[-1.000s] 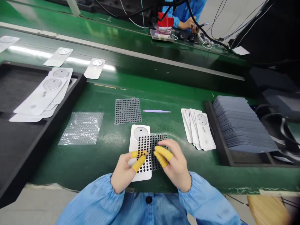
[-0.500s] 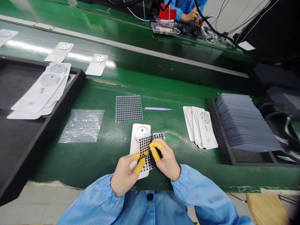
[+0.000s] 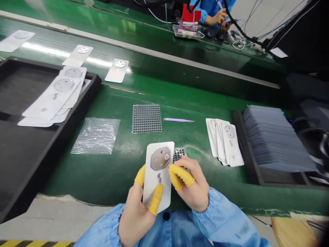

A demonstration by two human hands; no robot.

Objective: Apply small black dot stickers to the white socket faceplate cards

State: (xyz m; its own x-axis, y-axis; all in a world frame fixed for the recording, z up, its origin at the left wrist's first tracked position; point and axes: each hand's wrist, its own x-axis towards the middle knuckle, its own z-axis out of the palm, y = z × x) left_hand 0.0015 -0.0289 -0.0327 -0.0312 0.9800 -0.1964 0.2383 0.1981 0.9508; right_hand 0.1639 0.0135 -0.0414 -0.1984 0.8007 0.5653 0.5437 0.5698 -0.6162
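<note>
My left hand [image 3: 144, 202] grips a white phone back cover [image 3: 164, 199] by its sides, thumb on its face, tilted up toward me. An octagonal camera ring with holes marks the cover's upper part. Beside the cover's right edge, my right hand [image 3: 191, 181] has thumb and forefinger pinched together; whatever sits between the tips is too small to make out. Yellow finger cots cover the working fingertips of both hands. Partly hidden behind my right hand, a sheet of black dots [image 3: 179, 153] lies on the bench. A fuller sheet of black dots [image 3: 146, 118] lies farther back, near purple tweezers [image 3: 179, 120].
A clear plastic bag [image 3: 96, 136] lies left of centre. White covers [image 3: 53, 99] are piled on a black tray [image 3: 84, 99] at left. More covers [image 3: 233, 149] lie fanned at right, beside a tray of grey sheets [image 3: 277, 140]. Across the bench, a person's hands [image 3: 219, 19] hold a device.
My left hand has left the dot sheet and lifted the white cover off the bench. My right hand has shifted slightly right, still pinched. The view has swung a little left.
</note>
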